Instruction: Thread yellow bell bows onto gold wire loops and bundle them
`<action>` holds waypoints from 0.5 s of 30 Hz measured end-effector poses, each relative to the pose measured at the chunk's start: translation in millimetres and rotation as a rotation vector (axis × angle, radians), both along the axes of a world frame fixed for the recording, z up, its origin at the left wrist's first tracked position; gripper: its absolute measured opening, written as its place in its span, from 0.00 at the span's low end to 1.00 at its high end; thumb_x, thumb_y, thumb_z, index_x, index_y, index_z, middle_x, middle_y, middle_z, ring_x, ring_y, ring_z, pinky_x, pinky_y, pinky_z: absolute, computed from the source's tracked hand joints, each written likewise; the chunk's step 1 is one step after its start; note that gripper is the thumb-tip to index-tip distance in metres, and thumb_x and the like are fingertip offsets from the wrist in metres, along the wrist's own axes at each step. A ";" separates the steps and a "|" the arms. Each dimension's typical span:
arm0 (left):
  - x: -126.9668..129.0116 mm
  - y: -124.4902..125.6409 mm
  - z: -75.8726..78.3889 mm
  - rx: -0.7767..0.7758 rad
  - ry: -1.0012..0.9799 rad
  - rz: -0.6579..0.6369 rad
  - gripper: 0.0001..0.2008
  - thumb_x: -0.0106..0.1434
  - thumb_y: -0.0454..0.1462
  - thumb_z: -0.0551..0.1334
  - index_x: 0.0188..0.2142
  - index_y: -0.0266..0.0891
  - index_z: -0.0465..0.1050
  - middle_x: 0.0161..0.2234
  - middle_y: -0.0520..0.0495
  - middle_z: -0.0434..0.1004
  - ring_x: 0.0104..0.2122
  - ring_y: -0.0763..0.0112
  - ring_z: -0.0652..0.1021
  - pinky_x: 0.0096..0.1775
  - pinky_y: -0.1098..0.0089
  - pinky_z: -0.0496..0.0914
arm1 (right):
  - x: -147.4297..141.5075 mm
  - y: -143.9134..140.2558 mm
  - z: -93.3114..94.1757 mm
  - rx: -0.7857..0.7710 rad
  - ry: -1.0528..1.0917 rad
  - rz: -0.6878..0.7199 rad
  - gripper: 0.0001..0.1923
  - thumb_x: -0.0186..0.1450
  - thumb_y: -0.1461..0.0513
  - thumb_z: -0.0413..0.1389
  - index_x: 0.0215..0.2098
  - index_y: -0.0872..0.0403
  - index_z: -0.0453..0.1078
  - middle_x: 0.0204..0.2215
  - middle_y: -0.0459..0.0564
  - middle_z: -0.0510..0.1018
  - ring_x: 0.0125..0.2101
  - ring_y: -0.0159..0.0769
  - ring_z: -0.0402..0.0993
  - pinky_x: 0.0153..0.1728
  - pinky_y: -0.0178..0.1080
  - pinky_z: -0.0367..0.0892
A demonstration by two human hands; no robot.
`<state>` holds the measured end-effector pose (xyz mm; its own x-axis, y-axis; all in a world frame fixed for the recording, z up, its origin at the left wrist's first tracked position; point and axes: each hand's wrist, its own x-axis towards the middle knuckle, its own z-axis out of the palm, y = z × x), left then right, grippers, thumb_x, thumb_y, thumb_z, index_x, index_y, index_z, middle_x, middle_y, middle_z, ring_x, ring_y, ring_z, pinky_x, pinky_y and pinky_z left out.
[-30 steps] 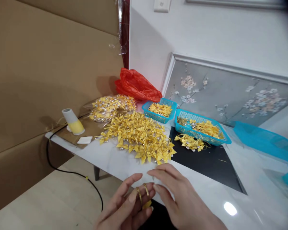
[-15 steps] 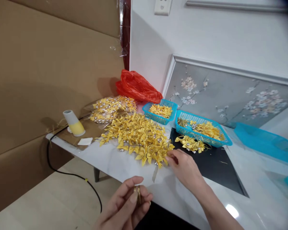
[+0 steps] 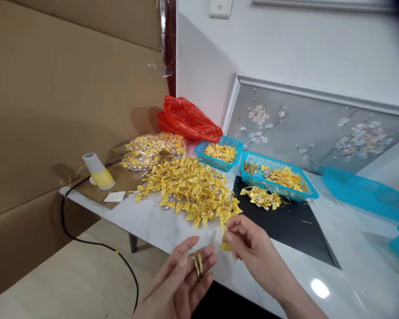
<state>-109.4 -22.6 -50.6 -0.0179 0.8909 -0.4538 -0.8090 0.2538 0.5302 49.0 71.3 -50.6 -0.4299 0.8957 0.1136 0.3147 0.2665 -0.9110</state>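
My left hand (image 3: 184,277) is palm up at the table's front edge, fingers apart, with gold bands (image 3: 197,263) around a finger. Just right of it, my right hand (image 3: 251,246) is closed in a pinch on a yellow ribbon bow (image 3: 225,246), which hangs partly behind the fingertips. Behind both hands spreads a big pile of yellow ribbon bows (image 3: 189,188) with silvery bells or beads and thin cords. A narrow pale strip (image 3: 213,237) lies near my left fingertips; I cannot make out what it is.
Blue baskets (image 3: 314,195) hold more bows, and a loose bunch (image 3: 262,197) lies on a black board (image 3: 306,239). A clear bag of bows (image 3: 149,150), a red plastic bag (image 3: 189,119) and a thread cone (image 3: 99,173) stand further back and left. A black cable (image 3: 96,243) crosses the floor.
My right hand has drawn back from the pile's edge toward my left hand, with a yellow bow in its pinch. My left fingers have opened out more, showing the gold bands.
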 end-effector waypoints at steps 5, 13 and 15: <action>-2.5 -1.1 -6.0 0.079 -0.100 -0.022 0.19 0.63 0.40 0.64 0.53 0.41 0.70 0.50 0.40 0.80 0.56 0.58 0.74 0.54 0.63 0.68 | 2.6 -6.9 -8.7 -0.004 0.069 -0.030 0.08 0.69 0.59 0.48 0.45 0.51 0.63 0.25 0.41 0.68 0.23 0.31 0.66 0.26 0.33 0.64; 0.1 4.1 -13.2 0.179 -0.133 -0.059 0.17 0.64 0.42 0.62 0.52 0.44 0.74 0.54 0.41 0.77 0.58 0.60 0.70 0.55 0.62 0.65 | 22.2 -3.1 -13.7 0.355 -0.160 -0.195 0.12 0.68 0.64 0.49 0.47 0.50 0.69 0.45 0.54 0.71 0.37 0.39 0.72 0.33 0.38 0.66; 2.2 5.9 -17.1 0.215 -0.149 -0.070 0.16 0.65 0.42 0.61 0.52 0.46 0.74 0.56 0.42 0.76 0.60 0.61 0.69 0.56 0.62 0.64 | 18.1 -12.4 -8.9 0.373 -0.130 -0.172 0.10 0.68 0.62 0.50 0.44 0.50 0.71 0.42 0.52 0.71 0.35 0.38 0.71 0.30 0.36 0.66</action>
<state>-107.2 -16.7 -67.7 0.1000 0.9639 -0.2467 -0.8668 0.2062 0.4541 67.1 58.9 -59.4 -0.3096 0.8634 0.3983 0.4893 0.5038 -0.7119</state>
